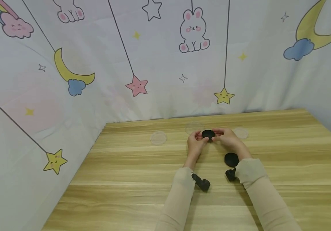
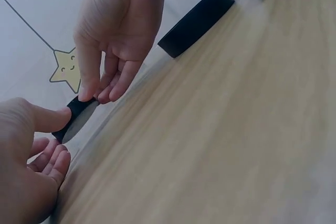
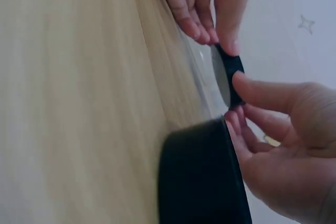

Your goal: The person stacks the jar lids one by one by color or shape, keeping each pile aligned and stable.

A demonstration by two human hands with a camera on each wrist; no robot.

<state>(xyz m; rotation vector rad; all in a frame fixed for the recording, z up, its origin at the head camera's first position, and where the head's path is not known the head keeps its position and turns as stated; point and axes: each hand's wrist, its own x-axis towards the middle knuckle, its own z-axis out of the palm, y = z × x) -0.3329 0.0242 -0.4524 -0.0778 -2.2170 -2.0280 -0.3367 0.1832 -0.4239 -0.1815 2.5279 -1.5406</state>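
Observation:
Near the back of the table, both hands hold a small round black piece (image 1: 208, 134) between them. My left hand (image 1: 196, 145) pinches its left side with thumb and fingers. From the other side, my right hand (image 1: 229, 139) grips it the same way. Seen close up in the right wrist view, the black piece (image 3: 233, 77) stands tilted and shows a pale flat underside. A larger round black disc (image 1: 231, 159) with a low side wall lies on the table by the right wrist, partly covered by the forearm.
Three clear round discs lie along the back of the table: one left (image 1: 158, 138), one behind the hands (image 1: 194, 127), one right (image 1: 241, 132). Small black devices sit at the left cuff (image 1: 202, 183) and right cuff (image 1: 230, 175). A patterned curtain (image 1: 165, 54) hangs behind the wooden table (image 1: 125, 179).

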